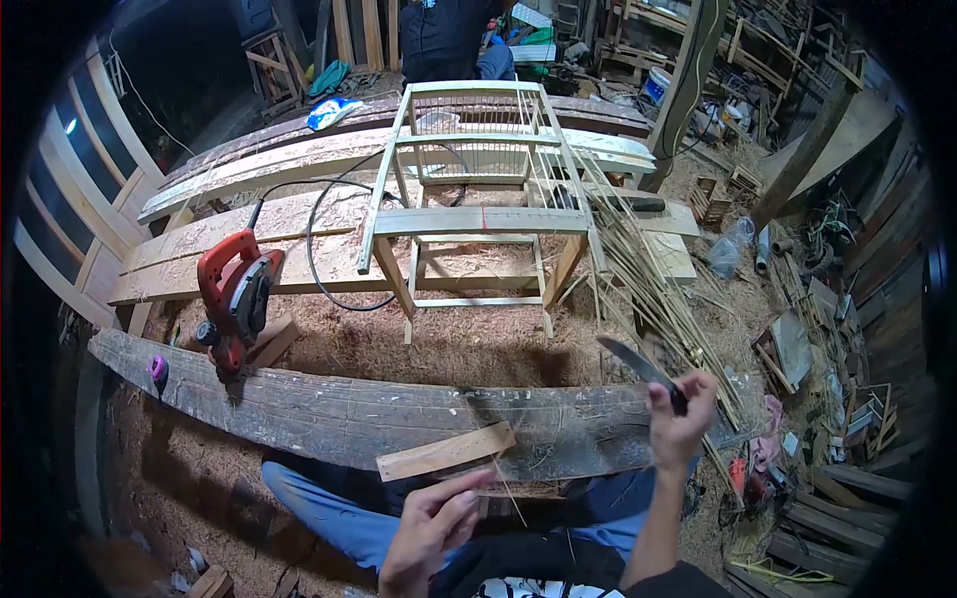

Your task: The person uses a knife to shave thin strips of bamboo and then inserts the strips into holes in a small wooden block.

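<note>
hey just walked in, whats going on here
Someone sits at a dark plank, the right hand gripping a knife above it. The left hand is low in front, by a thin strip; whether it holds the strip is unclear. A short board lies on the plank, and a red power tool is toward its left end. Beyond stands a wooden frame, with long thin sticks beside it.
</note>
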Demonstrator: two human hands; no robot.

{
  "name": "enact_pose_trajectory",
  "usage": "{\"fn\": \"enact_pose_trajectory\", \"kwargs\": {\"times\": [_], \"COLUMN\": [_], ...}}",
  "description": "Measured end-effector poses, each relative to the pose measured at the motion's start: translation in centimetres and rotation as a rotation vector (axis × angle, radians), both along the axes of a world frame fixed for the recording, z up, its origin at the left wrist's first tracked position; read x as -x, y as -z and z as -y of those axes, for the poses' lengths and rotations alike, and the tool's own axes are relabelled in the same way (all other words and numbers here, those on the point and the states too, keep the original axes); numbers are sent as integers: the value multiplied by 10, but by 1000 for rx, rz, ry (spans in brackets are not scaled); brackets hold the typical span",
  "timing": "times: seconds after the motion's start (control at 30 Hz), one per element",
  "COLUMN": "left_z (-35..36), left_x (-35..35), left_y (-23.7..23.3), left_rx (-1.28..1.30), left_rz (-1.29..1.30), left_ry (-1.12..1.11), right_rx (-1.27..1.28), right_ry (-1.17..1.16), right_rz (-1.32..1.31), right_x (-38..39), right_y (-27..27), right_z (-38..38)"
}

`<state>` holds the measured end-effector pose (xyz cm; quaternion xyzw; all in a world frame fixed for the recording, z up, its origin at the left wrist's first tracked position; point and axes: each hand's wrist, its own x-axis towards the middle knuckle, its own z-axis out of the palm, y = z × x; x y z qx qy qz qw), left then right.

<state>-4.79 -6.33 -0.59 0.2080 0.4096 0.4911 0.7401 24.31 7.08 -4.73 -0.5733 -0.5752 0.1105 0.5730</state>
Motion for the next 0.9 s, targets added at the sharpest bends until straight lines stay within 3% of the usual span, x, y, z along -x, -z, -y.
{"fn": "enact_pose_trajectory", "kwargs": {"times": [0.07, 0.1, 0.2, 0.33, 0.37, 0.57, 0.67, 0.9], "left_z": [7, 3, -16, -29, -29, -28, -21, -15], "left_x": [1, 2, -12, -29, -31, -40, -44, -46], "left_y": [3, 12, 14, 16, 15, 21, 15, 17], "left_rx": [29, -12, -120, -107, -73, -268, -158, -213], "left_rz": [-263, -153, -190, -129, -85, -82, -90, -98], "left_ry": [-190, -231, -235, -157, -165, -241, -274, -289], "right_rx": [-5, -6, -5, 34, 49, -11, -34, -71], "right_ry": [-64, -156, -346, -460, -528, -519, -544, -562], "right_rz": [-21, 13, 86, -18, 63, 192, 230, 277], "right_x": [5, 13, 40, 69, 69, 85, 87, 75], "right_y": [-1, 2, 14, 14, 7, -16, -15, -12], "right_z": [11, 20, 35, 48, 51, 45, 44, 38]}}
